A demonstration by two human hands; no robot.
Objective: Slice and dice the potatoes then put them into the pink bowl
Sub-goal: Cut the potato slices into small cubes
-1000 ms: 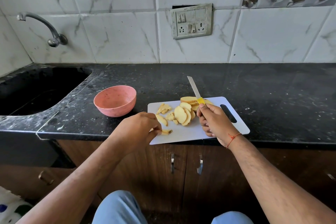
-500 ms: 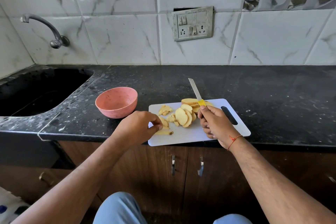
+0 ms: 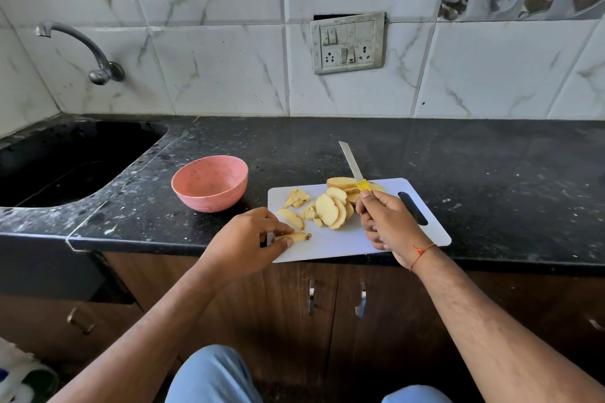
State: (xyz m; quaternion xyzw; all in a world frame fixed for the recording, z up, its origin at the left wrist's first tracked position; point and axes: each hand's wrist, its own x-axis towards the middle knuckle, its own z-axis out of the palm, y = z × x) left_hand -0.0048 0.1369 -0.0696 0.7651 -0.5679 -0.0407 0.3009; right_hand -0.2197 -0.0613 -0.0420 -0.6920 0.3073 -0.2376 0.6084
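Observation:
A white cutting board [image 3: 347,244] lies at the counter's front edge, carrying a pile of potato slices [image 3: 330,208] and several smaller cut pieces [image 3: 298,197]. My left hand [image 3: 248,240] pinches a thin potato slice [image 3: 294,236] at the board's near left corner. My right hand [image 3: 388,222] grips the yellow handle of a knife [image 3: 352,165], its blade pointing up and away over the slices. The pink bowl [image 3: 209,182] stands empty on the counter, just left of the board.
A black sink [image 3: 65,160] is set into the dark counter [image 3: 491,173] at the left, with a tap [image 3: 82,49] on the wall. A switch and socket plate [image 3: 347,42] sits on the tiled wall. Cupboard doors [image 3: 337,301] lie below.
My left hand has shifted slightly to the right along the board's near edge and now pinches the thin slice. The right hand with the knife has stayed almost still.

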